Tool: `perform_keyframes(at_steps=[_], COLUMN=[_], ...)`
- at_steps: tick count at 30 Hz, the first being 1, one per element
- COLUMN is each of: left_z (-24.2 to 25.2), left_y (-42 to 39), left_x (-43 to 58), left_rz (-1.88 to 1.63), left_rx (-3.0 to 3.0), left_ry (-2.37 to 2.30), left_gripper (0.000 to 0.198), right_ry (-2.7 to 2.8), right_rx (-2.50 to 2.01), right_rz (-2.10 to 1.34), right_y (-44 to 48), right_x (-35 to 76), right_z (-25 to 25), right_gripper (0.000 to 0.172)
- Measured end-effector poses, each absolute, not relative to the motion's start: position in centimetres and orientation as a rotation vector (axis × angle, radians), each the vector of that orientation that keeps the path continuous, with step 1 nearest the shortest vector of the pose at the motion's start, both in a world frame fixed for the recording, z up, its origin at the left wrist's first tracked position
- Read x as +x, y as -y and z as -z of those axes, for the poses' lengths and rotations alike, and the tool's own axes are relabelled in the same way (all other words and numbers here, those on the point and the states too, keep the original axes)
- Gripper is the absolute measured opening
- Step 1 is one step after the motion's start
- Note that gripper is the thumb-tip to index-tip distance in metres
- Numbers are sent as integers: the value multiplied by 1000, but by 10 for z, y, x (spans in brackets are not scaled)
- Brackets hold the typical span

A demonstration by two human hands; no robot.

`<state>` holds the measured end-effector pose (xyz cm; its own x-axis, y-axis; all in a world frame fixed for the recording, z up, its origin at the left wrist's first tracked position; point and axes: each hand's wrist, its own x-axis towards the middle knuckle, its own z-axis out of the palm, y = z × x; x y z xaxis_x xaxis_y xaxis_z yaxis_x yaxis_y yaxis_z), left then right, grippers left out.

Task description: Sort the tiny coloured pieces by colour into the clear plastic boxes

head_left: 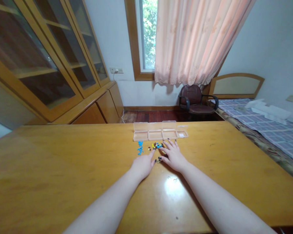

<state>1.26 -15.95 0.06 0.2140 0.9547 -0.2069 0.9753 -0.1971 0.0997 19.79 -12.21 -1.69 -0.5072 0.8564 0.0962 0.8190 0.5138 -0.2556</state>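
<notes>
A mixed pile of small blue, yellow and brown pieces (157, 145) lies on the table, too small to name more exactly. My left hand (143, 165) reaches in from the near left, index finger stretched to the pile's edge and thumb apart, with nothing seen in it. Over the pile's right side, my right hand (173, 156) is spread, fingertips down and partly covering pieces. Between the two thumbs sit a few gold-coloured pieces (158, 161). Blue pieces (140, 148) form a separate group to the left, with small brown and gold pieces (149, 148) between.
Beyond the pieces stands a clear plastic compartment box (155, 135), with several lids raised and a white slip in its right compartment. All of this rests on a wooden table (75, 175). Past it are a brown armchair (195, 100), a bed (263, 120) and a glass-door cabinet (70, 61).
</notes>
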Motion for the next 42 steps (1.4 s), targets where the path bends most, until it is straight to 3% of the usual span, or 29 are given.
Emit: perform_keyframes(at_steps=[4, 11, 17, 27, 32, 42], left_z=[-2, 4, 5, 2, 4, -5], left_y=[156, 151, 152, 156, 156, 157], left_x=[12, 16, 16, 17, 18, 16], left_rz=[115, 133, 113, 149, 137, 171], left_rx=[2300, 2276, 2281, 2204, 2217, 2164], left_ry=[-1793, -1842, -1866, -1901, -1917, -1935], left_gripper=[49, 53, 55, 64, 61, 49], right_ry=[2560, 2561, 2546, 2619, 2622, 2654], right_rx=[-1468, -1425, -1459, -1417, -1411, -1329], right_rz=[-264, -267, -243, -260, -262, -334], right_y=[120, 122, 120, 123, 123, 126], right_x=[194, 196, 194, 193, 191, 192], right_z=[19, 20, 21, 21, 21, 18], right_gripper=[57, 49, 58, 59, 66, 65])
